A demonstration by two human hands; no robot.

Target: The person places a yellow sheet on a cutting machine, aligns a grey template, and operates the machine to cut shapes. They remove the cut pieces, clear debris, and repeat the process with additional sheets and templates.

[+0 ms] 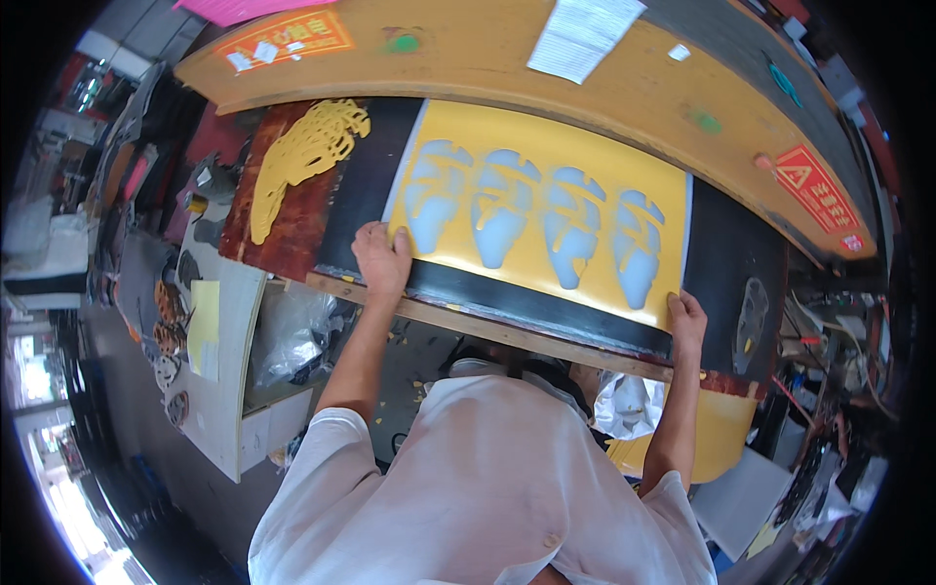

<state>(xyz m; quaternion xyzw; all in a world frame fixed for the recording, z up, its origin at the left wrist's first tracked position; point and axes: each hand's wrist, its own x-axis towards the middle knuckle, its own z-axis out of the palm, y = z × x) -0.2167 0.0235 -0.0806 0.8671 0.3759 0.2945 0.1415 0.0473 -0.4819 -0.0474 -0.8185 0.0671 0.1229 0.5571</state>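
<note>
While hands [382, 258] [687, 320] touch its near corners, the yellow sheet [539, 234] lies between.

pass: black board [726, 234] beside yellow sheet [546, 141] | block: orange beam [468, 73] beyond

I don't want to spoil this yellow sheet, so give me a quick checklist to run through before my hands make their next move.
1. Left hand at the near left corner of the yellow sheet: ok.
2. Right hand at the near right corner: ok.
3. Firm pinch on both corners: cannot tell; the fingers hide their own contact.
4. Sheet wholly flat on the black board: cannot tell from this angle.
5. Cut yellow pieces off the sheet: ok, they lie apart to its left.
6. Thin grey sole-shaped piece off the sheet: ok, it lies apart at the right.
</note>
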